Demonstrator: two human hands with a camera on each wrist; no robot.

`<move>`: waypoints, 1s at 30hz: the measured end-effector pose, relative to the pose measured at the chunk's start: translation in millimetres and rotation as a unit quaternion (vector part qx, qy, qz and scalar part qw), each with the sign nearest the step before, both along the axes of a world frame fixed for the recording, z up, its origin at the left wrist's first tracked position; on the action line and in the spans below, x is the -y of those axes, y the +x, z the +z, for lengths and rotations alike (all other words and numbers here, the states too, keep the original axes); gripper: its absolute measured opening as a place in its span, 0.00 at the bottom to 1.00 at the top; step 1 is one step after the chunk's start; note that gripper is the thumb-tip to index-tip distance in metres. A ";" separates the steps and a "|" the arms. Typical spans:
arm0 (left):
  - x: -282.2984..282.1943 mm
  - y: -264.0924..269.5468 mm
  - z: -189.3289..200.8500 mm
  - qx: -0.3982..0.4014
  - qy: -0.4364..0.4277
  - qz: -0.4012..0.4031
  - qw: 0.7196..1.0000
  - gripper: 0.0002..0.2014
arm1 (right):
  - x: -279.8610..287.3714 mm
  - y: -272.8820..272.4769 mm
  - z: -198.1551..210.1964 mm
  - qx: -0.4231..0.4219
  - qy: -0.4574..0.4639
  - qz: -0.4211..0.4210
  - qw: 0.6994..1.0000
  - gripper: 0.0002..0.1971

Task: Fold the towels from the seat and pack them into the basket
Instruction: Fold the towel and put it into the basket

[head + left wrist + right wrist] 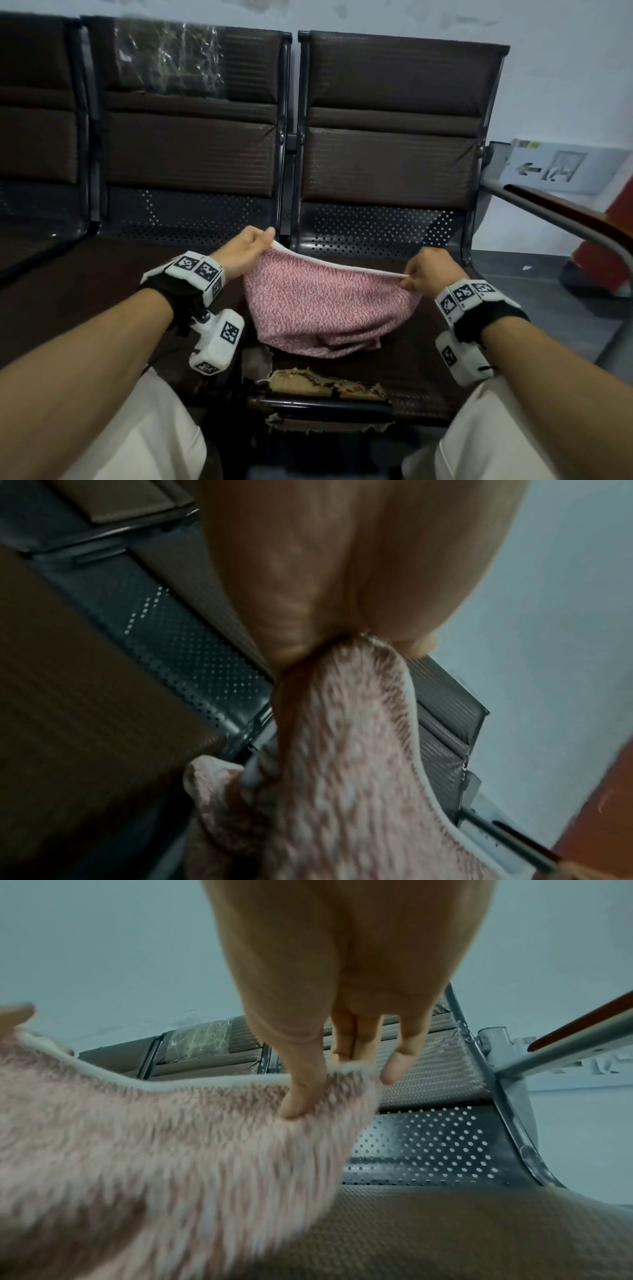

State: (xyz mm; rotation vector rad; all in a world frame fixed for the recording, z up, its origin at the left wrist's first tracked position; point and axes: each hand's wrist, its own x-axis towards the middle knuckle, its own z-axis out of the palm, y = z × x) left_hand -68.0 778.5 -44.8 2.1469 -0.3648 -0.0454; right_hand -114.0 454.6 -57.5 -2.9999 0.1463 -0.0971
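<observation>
Holding a pink-and-white flecked terry towel with a white bound edge [325,305], both hands keep it stretched above the dark brown padded seat [421,370].

- Left hand [241,251]: its grip is clamped on the towel's upper left corner, thumb and fingers pinched together over the white edge. The left wrist view shows the cloth gathered tightly where the fingers close on it [342,647], then hanging down from that point.
- Right hand [430,272]: its grip is clamped on the upper right corner. In the right wrist view the thumb [301,1096] presses into the pink pile while the fingers sit behind the white edge.
- Towel position: the top edge spans between the two hands and sags slightly in the middle. The lower part hangs down and bunches in folds on the seat cushion.
- Seat: it belongs to a row of brown padded chairs with perforated metal panels [373,229] between backrest and cushion.
- Near edge of the seat: a torn patch of tan padding [325,385] lies exposed below the towel, apart from it.
- Wrists: each carries a black strap with white marker blocks [200,272].
- A grey metal armrest with a reddish top [561,219] stands to the right of the seat.
</observation>
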 end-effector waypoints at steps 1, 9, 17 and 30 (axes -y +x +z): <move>-3.2 -2.1 -2.3 0.005 0.039 -0.018 0.999 0.10 | 1.6 -0.9 -0.3 0.010 -0.021 0.003 1.000 0.09; -24.6 -16.9 -3.8 0.089 0.255 -0.014 0.963 0.06 | 0.6 -9.8 2.0 0.027 0.071 -0.003 0.997 0.09; -8.7 -44.1 37.0 -0.110 -0.286 -0.077 0.949 0.09 | -17.1 -14.2 32.1 0.280 0.376 -0.019 0.883 0.09; -24.8 11.0 25.9 0.196 -0.139 0.215 0.947 0.07 | -6.4 -4.0 41.0 0.402 0.315 -0.105 0.853 0.05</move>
